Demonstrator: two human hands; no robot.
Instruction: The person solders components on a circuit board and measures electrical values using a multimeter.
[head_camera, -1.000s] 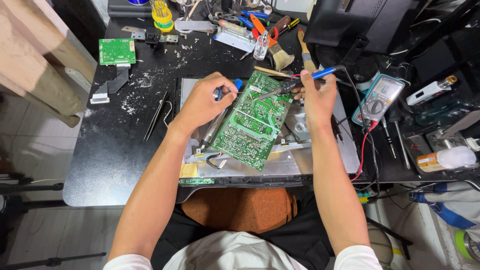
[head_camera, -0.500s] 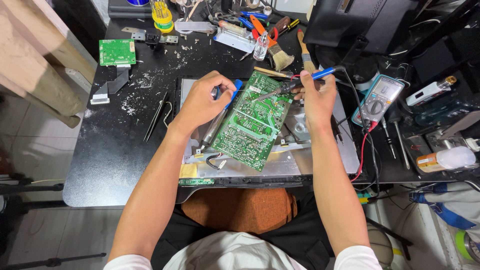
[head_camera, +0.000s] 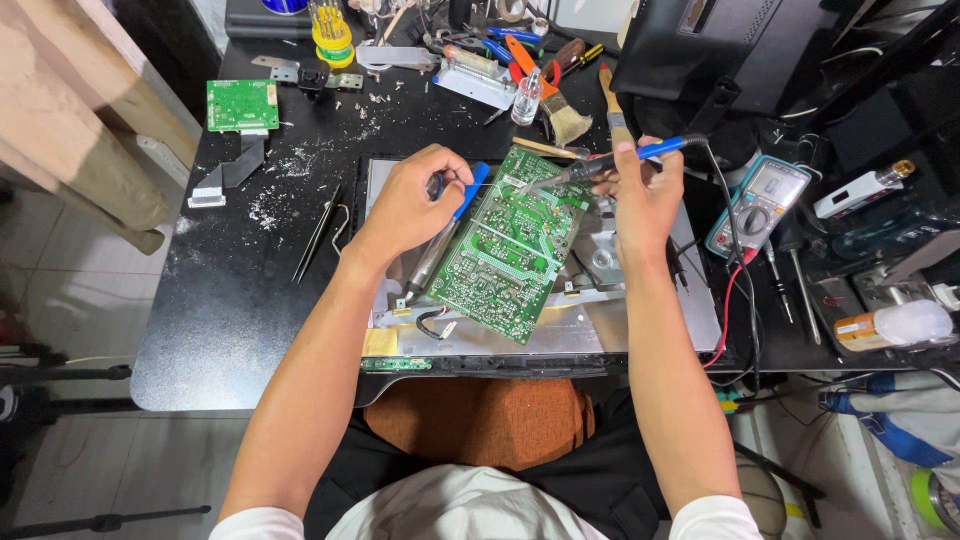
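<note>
A green circuit board (head_camera: 508, 252) lies tilted on a grey metal chassis (head_camera: 640, 322) on the black table. My left hand (head_camera: 408, 203) grips a desoldering pump (head_camera: 434, 258) with a silver barrel and a blue end; the pump rests along the board's left edge. My right hand (head_camera: 646, 196) holds a blue-handled soldering iron (head_camera: 662, 149), and the iron's tip touches the board's upper edge. A black cord runs from the iron's handle toward the right.
To the right of the chassis lies a multimeter (head_camera: 760, 201) with red and black leads. Tweezers (head_camera: 318, 232) and a small green board (head_camera: 240, 104) are at the left. Brushes (head_camera: 562, 117), pliers and a yellow screwdriver stand (head_camera: 331, 37) crowd the back edge. A white bottle (head_camera: 898, 326) lies at the far right.
</note>
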